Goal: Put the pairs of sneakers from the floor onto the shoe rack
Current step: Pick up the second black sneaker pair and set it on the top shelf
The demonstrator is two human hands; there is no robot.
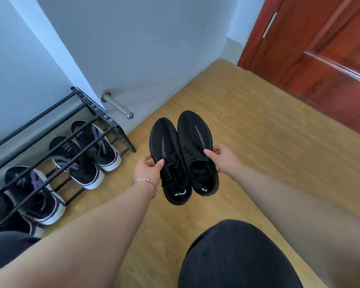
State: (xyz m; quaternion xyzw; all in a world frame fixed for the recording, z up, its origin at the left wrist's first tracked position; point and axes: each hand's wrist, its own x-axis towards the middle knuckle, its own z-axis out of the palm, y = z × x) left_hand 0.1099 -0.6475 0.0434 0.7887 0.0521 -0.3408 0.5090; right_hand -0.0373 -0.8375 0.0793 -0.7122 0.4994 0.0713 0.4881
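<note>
A pair of all-black knit sneakers is held side by side above the wooden floor, toes pointing away. My left hand (149, 169) grips the outer side of the left black sneaker (168, 154). My right hand (221, 157) grips the outer side of the right black sneaker (195, 142). The black metal shoe rack (96, 110) stands against the wall at the left. On its lower tier sit black-and-purple sneakers with white soles, one pair (87, 150) near its right end and another sneaker (34, 194) further left.
A metal door stopper (117, 106) juts from the wall just right of the rack. A reddish wooden door (320, 55) fills the upper right. My dark-clothed knees (237, 256) are at the bottom of the view. Wooden floor (268, 125) spreads to the right.
</note>
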